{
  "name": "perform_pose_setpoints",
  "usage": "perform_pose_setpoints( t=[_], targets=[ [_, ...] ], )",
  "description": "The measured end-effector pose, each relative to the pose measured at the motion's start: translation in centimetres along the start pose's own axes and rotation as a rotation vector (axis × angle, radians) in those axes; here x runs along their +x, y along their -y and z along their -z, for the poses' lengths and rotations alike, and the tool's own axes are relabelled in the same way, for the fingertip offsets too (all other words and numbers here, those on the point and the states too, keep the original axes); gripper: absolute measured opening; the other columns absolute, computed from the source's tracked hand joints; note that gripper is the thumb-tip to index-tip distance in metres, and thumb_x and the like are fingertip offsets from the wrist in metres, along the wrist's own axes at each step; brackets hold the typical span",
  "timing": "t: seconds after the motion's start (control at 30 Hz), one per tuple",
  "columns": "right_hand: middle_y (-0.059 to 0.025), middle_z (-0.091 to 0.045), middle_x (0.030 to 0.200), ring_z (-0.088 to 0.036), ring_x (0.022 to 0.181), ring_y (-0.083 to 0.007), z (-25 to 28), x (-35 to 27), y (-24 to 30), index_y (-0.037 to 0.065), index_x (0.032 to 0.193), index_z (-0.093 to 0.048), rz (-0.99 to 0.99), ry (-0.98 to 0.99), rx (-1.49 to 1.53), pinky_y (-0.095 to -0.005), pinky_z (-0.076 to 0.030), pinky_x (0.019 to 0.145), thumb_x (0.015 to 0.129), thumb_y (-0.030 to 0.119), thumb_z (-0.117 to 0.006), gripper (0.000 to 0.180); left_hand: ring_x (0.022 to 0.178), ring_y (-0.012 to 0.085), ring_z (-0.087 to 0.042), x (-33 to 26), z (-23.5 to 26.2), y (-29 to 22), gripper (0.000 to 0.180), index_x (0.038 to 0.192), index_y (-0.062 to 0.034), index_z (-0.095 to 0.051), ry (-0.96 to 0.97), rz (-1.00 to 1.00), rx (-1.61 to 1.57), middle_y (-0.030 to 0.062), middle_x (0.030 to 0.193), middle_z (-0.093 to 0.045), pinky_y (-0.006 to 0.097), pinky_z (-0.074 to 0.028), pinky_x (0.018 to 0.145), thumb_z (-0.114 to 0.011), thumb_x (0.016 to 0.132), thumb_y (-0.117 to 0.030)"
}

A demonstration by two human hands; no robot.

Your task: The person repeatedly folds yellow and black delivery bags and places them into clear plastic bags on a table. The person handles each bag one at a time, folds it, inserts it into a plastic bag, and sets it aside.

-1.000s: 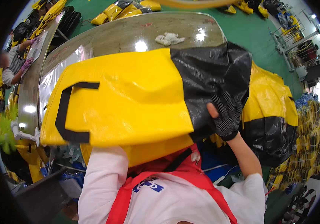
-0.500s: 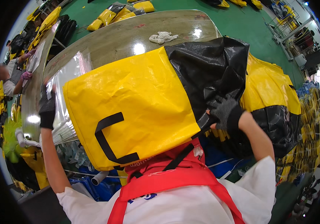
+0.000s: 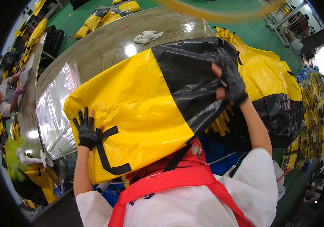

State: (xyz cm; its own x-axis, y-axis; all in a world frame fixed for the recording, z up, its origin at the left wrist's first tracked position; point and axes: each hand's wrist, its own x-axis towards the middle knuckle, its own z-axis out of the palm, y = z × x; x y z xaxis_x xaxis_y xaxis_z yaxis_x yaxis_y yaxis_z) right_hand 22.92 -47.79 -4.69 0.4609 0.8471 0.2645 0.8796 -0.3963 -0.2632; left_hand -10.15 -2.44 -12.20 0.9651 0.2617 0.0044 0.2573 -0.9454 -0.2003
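Note:
A large yellow and black bag (image 3: pixel 131 102) of shiny tarpaulin-like sheet lies flat across the table before me, its black part to the right. A black strap handle (image 3: pixel 118 169) runs along its near left side. On the yellow left end my left hand (image 3: pixel 88 130), in a black fingertip-less glove, rests open with fingers spread, next to the strap. My right hand (image 3: pixel 231 79), gloved alike, lies over the right edge of the black part. Its thumb and a finger are apart; the other fingers blur into the black sheet.
Clear plastic sheets (image 3: pixel 58 113) lie left on the table (image 3: pixel 105 45); a white cloth (image 3: pixel 148 36) is farther back. Another yellow and black bag (image 3: pixel 271 83) bulges at the right, beside stacked bundles (image 3: pixel 315 113). A person (image 3: pixel 9 92) works at the far left table.
My left hand has come from the plastic sheets onto the bag's yellow end. My right hand has shifted up along the black part's right edge, and the black part lies flatter. A blurred yellow band appears above.

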Motion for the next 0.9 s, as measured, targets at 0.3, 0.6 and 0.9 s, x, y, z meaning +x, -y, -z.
perform_pose_setpoints(
  t=[0.3,0.6,0.9],
  targets=[
    [-0.0109,-0.063,0.098,-0.056,0.102,-0.0239,-2.0,-5.9,11.7,0.009,0.094,-0.066,-0.094,0.074,0.005,-0.05,-0.034,0.097,0.083,0.023,-0.057,0.02,0.13,0.0423,-0.025,17.3,12.7,-21.3,0.066,0.135,-0.0175,-0.041,-0.007,-1.07,-0.535,0.0197,0.138,-0.035,0.049,-0.016,0.108,-0.059,0.079,-0.047],
    [-0.0153,-0.063,0.106,-0.059,0.098,-0.0326,-0.1,11.0,1.4,0.013,0.107,-0.064,-0.245,0.821,0.295,-0.0361,-0.045,0.085,0.079,0.052,-0.057,0.049,0.132,0.033,-0.025,13.3,4.1,-25.1,0.07,0.137,-0.0101,-0.036,-0.205,-1.248,-0.525,0.0166,0.141,-0.033,0.044,-0.018,0.109,-0.051,0.083,-0.052],
    [-0.0172,-0.061,0.11,-0.057,0.102,-0.0348,-6.6,12.7,-3.8,0.006,0.102,-0.067,-0.356,0.843,0.187,-0.0385,-0.043,0.09,0.071,0.068,-0.056,0.07,0.132,0.0271,-0.028,-1.0,3.6,4.2,0.071,0.137,-0.005,-0.033,0.329,-0.412,-0.783,0.0141,0.142,-0.031,0.039,-0.021,0.108,-0.047,0.087,-0.053]
  ],
)
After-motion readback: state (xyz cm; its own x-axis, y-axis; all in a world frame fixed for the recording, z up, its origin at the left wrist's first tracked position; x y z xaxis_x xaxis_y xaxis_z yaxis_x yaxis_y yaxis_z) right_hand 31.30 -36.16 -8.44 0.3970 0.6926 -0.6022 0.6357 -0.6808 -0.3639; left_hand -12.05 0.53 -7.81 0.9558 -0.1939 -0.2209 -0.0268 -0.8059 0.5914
